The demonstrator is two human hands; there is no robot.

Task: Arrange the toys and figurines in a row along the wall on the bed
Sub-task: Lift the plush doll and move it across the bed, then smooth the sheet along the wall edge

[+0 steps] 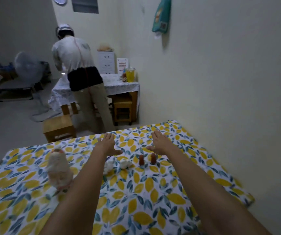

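Bed (153, 192) mostly bare; wall (229, 82) along its right edge, strip beside it free. Left hand (108, 141) and right hand (160, 141) flat, fingers spread, holding nothing, out past the toys. Plush toy (59, 168) left of left forearm; two white figurines (125, 163) and two brown figurines (147, 159) between forearms, just short of the hands.

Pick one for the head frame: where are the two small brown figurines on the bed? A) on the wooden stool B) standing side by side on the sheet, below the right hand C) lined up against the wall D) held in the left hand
B: the two brown figurines stand upright next to each other on the lemon-print sheet, just below the open, empty right hand and clearly away from the wall.
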